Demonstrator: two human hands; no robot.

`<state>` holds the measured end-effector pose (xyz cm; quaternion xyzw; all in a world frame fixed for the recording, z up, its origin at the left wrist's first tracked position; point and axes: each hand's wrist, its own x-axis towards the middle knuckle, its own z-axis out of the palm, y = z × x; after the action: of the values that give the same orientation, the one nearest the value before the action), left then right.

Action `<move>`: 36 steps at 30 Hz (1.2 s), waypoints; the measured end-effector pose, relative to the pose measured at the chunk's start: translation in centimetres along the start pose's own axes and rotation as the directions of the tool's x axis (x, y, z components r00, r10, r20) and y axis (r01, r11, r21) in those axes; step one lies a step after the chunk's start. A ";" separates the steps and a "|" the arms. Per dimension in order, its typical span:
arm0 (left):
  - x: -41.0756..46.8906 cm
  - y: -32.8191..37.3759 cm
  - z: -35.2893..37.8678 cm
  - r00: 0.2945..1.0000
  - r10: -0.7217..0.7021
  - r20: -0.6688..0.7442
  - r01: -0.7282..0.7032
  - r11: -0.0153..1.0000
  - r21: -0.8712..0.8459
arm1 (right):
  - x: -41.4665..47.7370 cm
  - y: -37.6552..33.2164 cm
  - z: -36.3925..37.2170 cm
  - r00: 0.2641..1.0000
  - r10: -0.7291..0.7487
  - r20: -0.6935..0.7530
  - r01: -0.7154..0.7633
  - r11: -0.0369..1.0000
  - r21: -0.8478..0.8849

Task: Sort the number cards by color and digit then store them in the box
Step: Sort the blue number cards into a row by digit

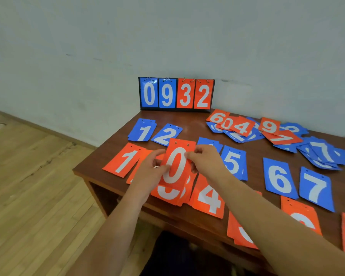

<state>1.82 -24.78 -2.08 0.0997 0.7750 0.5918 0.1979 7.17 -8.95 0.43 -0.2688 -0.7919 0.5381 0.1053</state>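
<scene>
Left hand [150,168] and right hand [206,162] pinch a red 0 card [175,166] over the brown table [193,124] by a grey wall [167,36]

I see a red 0 card [175,164] raised and tilted, overlapping a red pile [167,194] whose digit is half hidden. Lying flat on either side of it are a red 1 [126,160] and a red 4 [208,198]. Behind them lie a blue 1 [141,130] and a blue 2 [166,134], and to the right a blue 5 [233,162], a blue 6 [279,179] and a blue 7 [316,189]. A jumbled heap of red and blue cards [267,132] sits at the far right.
</scene>
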 end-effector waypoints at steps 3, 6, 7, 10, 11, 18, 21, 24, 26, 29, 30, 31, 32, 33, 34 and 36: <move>0.7 -0.9 -2.6 0.995 0.098 -0.029 -0.095 0.991 0.096 | 0.2 -0.8 2.7 0.999 -0.028 0.020 0.028 1.000 0.010; 2.0 -1.8 -6.2 0.982 0.155 -0.103 -0.134 0.973 0.189 | 0.7 -2.0 6.3 0.999 -0.014 0.052 0.012 0.999 0.034; 2.6 -2.1 -7.6 0.980 0.151 -0.133 -0.122 0.971 0.205 | 0.9 -2.3 7.6 0.997 -0.018 0.069 0.015 0.999 0.041; 4.2 -3.0 -11.9 0.969 0.158 -0.190 -0.127 0.978 0.165 | 1.5 -2.7 11.4 0.978 -0.184 0.096 0.195 0.973 -0.125; 4.7 -3.3 -13.2 0.965 0.155 -0.212 -0.122 0.979 0.162 | 1.4 -2.6 12.5 0.956 -0.259 0.136 0.285 0.929 -0.235; 8.5 -5.1 -18.7 0.935 0.133 -0.328 0.000 0.926 0.377 | 1.6 0.2 17.4 0.784 -0.314 0.536 0.620 0.459 -0.637; 9.8 -6.5 -19.6 0.931 0.151 -0.333 0.050 0.849 0.527 | 1.6 0.7 17.5 0.779 -0.332 0.532 0.627 0.449 -0.637; 10.8 -7.2 -19.7 0.931 0.181 -0.316 0.068 0.768 0.637 | 1.7 0.8 17.2 0.782 -0.328 0.529 0.622 0.453 -0.639; 11.3 -7.4 -19.6 0.929 0.226 -0.292 0.047 0.713 0.700 | 1.7 0.6 17.2 0.787 -0.323 0.525 0.616 0.450 -0.647; 11.4 -7.7 -19.2 0.924 0.275 -0.265 0.014 0.669 0.743 | 1.5 0.2 17.3 0.801 -0.294 0.522 0.597 0.461 -0.657; 11.2 -7.7 -19.1 0.922 0.286 -0.259 0.005 0.662 0.749 | 1.4 0.1 17.3 0.804 -0.286 0.521 0.592 0.467 -0.657; 11.1 -7.7 -18.9 0.921 0.295 -0.255 -0.003 0.659 0.752 | 1.3 -0.1 17.3 0.805 -0.284 0.520 0.590 0.471 -0.656; 10.9 -7.7 -18.9 0.919 0.301 -0.253 -0.010 0.662 0.750 | 1.3 -0.2 17.2 0.806 -0.286 0.519 0.589 0.474 -0.654; 10.7 -7.6 -18.8 0.918 0.302 -0.256 -0.012 0.667 0.745 | 1.2 -0.3 17.1 0.806 -0.291 0.515 0.589 0.481 -0.650; 10.5 -7.5 -18.8 0.916 0.305 -0.262 -0.014 0.675 0.738 | 1.2 -0.4 16.9 0.808 -0.296 0.509 0.586 0.495 -0.642; 10.0 -6.9 -18.6 0.904 0.324 -0.278 -0.025 0.690 0.723 | 1.0 -0.8 16.3 0.813 -0.317 0.488 0.578 0.532 -0.618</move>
<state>-14.57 -39.20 -6.49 0.1242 0.9509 0.2747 -0.0694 -1.32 -21.57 -5.50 0.0181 -0.9876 0.1559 -0.0058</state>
